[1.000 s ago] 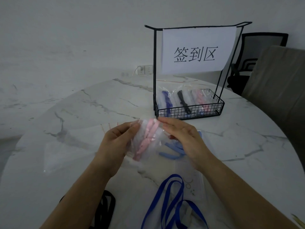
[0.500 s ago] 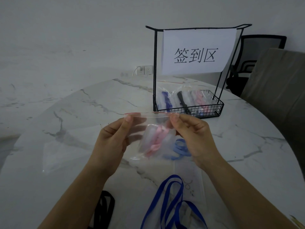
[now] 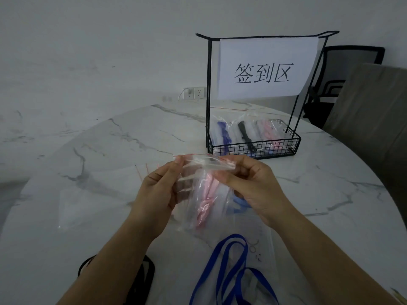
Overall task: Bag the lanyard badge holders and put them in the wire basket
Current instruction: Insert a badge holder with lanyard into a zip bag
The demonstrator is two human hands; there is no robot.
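Observation:
I hold a clear zip bag (image 3: 198,172) with a red seal strip above the table; a pink lanyard (image 3: 207,201) is inside it. My left hand (image 3: 158,190) pinches the bag's top left edge. My right hand (image 3: 248,183) pinches the top right edge, and the seal is bunched between them. The black wire basket (image 3: 255,148) stands behind, holding several bagged lanyards in blue, black and pink. A light-blue lanyard (image 3: 239,204) lies under my right hand.
A dark-blue lanyard (image 3: 229,269) on a clear badge holder lies near the front edge. A black lanyard (image 3: 143,276) sits under my left forearm. Empty clear bags (image 3: 88,201) lie at the left. A paper sign (image 3: 264,67) hangs on the basket frame. Chairs (image 3: 352,84) stand at the right.
My hands raised the bag from the table and held it upright by its top edge. My right fingers have now slid inward along the seal, bunching it.

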